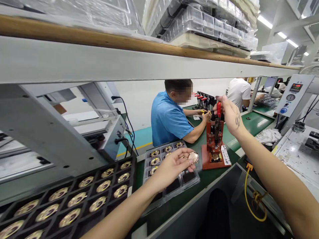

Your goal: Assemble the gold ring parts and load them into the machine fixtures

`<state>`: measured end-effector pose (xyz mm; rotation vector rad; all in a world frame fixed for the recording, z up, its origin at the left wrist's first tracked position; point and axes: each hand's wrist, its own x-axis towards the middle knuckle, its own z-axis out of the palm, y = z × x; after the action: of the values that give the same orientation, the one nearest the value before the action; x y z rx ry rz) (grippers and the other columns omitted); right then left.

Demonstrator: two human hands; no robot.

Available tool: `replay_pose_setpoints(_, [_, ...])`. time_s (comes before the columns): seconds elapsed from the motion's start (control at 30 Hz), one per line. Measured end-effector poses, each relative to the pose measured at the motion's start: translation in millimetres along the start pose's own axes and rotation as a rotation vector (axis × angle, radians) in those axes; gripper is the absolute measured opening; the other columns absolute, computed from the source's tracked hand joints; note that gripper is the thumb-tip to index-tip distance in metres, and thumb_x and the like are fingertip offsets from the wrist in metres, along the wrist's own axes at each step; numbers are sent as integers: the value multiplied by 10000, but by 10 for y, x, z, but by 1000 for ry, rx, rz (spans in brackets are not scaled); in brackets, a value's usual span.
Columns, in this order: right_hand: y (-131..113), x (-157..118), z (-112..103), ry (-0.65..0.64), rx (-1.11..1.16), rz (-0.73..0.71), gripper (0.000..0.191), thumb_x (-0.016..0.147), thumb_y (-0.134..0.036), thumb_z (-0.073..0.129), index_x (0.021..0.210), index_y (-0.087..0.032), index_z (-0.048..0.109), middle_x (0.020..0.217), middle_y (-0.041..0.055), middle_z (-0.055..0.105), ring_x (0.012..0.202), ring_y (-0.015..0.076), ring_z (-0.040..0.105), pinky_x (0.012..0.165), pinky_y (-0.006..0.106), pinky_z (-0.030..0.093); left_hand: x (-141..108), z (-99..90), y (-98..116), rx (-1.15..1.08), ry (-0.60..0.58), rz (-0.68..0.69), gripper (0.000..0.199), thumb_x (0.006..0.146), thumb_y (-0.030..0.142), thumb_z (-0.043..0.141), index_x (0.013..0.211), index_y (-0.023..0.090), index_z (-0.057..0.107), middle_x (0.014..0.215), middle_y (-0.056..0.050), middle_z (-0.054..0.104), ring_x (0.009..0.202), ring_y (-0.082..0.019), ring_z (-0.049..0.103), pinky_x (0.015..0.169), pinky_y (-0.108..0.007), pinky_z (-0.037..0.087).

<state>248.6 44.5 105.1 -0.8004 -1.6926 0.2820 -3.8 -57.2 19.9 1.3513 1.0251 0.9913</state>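
A gold-rimmed disc (193, 157) in the left hand (177, 162), the right hand (231, 114) at a red handle (219, 109)

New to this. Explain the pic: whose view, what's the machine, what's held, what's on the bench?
There's one picture, from a camera on a person's head, looking forward and down. No robot: the two bare arms reaching in are the wearer's.

The left hand holds a round gold-rimmed piece in its fingers. The right hand is up at the red handle of a small red-brown fixture; how firmly it grips, I can't tell. Another gold piece sits in the fixture's base.

On the green bench, a clear tray with gold parts lies partly behind the left hand. A black divided tray of gold rings is at lower left. The person in blue is a co-worker.
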Motion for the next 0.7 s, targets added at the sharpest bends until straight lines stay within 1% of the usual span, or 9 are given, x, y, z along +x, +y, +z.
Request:
replay_pose_setpoints(0.1, [-163,-541,-2,95,-11,13,520,1134,-555,347,1165,-217,741,1059,61,786,1063,233,734,1034,400,545,-96,-43,-44,14,10,-2,561,761,495,895,1144,175,637,896,-23,734,759,-194,742,748,-344,612])
replay_pose_setpoints(0.2, [-35,-1019,-26,26,-23,-68,454,1143,-445,353,1082,-234,751,1191,97,790,1272,275,681,1152,478,487,-167,-32,-85,32,-12,-16,547,778,487,883,1157,180,634,863,-19,740,738,-193,738,733,-340,605])
replay_pose_setpoints(0.33, [83,-1269,-49,-87,-128,-160,365,1121,-320,397,1335,-246,682,1482,109,664,1505,305,491,1258,576,354,-234,134,-94,-1,-89,-7,525,793,484,875,1149,172,649,842,-22,741,712,-181,726,728,-337,602])
replay_pose_setpoints(0.4, [-6,-1361,-56,-40,-221,-154,364,1094,-299,463,1404,-256,650,1571,117,575,1545,332,420,1257,606,332,-283,233,-73,-32,-122,-2,526,797,482,876,1158,173,651,865,-27,741,712,-176,723,708,-329,601])
replay_pose_setpoints(0.43, [-79,-1423,-54,13,-246,-141,350,1076,-288,508,1390,-258,661,1549,128,583,1522,345,442,1238,605,354,-312,275,-58,-44,-130,-3,525,800,479,875,1164,175,651,869,-26,738,710,-174,722,696,-322,598])
replay_pose_setpoints(0.5, [-241,-1578,-37,57,-207,-69,272,1054,-266,566,1281,-260,716,1363,138,684,1356,333,589,1143,548,459,-370,338,-26,-58,-138,-14,506,809,466,871,1166,181,652,860,-19,730,709,-169,722,686,-310,596])
replay_pose_setpoints(0.53, [-318,-1660,-21,23,-146,2,229,1056,-269,571,1210,-261,740,1244,126,726,1233,310,658,1068,497,513,-396,360,-10,-63,-142,-19,491,813,454,869,1163,184,656,853,-16,727,712,-168,723,687,-307,597])
replay_pose_setpoints(0.6, [-439,-1803,20,-126,11,189,222,1070,-319,560,1111,-258,769,1091,97,766,1033,267,720,922,407,569,-433,389,15,-64,-155,-21,461,818,426,868,1157,189,666,841,-11,725,713,-166,722,694,-305,598])
replay_pose_setpoints(0.7, [-521,-1924,77,-296,208,454,308,1061,-449,570,1122,-241,789,996,69,786,889,233,723,809,343,577,-455,415,39,-70,-173,-22,450,818,396,873,1166,190,675,819,-6,727,700,-160,716,710,-311,603])
